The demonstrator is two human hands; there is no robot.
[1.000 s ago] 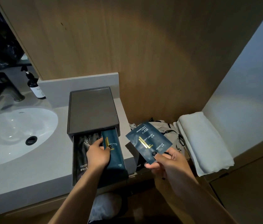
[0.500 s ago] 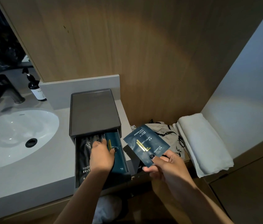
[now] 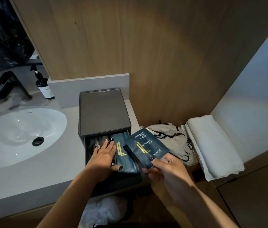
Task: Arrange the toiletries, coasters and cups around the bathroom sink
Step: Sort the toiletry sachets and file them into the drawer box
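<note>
A dark grey drawer box (image 3: 103, 111) stands on the counter right of the sink, its drawer pulled out toward me. Inside lie a black toothbrush packet (image 3: 95, 145) and a dark blue comb packet (image 3: 124, 155) with a gold logo. My left hand (image 3: 104, 155) rests flat in the drawer, fingers spread on the black packets, thumb touching the comb packet's lower edge. My right hand (image 3: 166, 168) pinches a dark blue shower cap packet (image 3: 148, 147) by its lower corner, holding it tilted just right of the drawer.
A white oval sink (image 3: 14, 137) with a black faucet (image 3: 13, 86) and a dark pump bottle (image 3: 43, 86) lies to the left. A crumpled grey bag (image 3: 171, 139) and a folded white towel (image 3: 210, 145) sit on the lower shelf to the right. A plastic-lined bin (image 3: 103, 213) stands below.
My left hand let go of the comb packet and slid left, flattening onto the black packets. My right hand brought the shower cap packet closer to the drawer.
</note>
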